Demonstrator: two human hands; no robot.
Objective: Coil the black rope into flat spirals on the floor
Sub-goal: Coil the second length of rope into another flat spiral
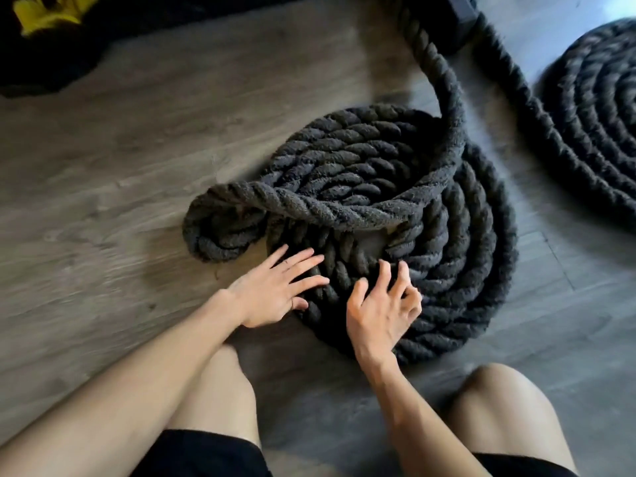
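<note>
Knees: two bare knees at 6 o'clock, the person kneeling on the wood-grain floor.
Left hand: left hand lies palm down at 7 o'clock of the coil, fingers straight and spread, pressing its near turns; it grips nothing.
Right hand: right hand sits just beside the left, at 6 o'clock of the coil, fingers loosely curled above the turns; it holds nothing, and contact with the rope cannot be told.
Working spiral: black rope wound in several flat turns on the floor, with a small gap showing floor near its centre.
Loose strand: one length rides over the top of the spiral from 1 o'clock to 9 o'clock and ends in a small upturned loop at the coil's 9 o'clock edge.
Feed line: the rope runs away toward 12 o'clock.
Finished spiral: a second flat coil lies well apart at 2 o'clock.
Far corner: a yellow item on dark fabric at 11 o'clock.
Step in hand: judged as seating and tightening the laid turns.
Next move: likely calls for lifting the crossing strand off the top and laying it flat against the outermost turn, the left hand holding the coil from shifting.
</note>
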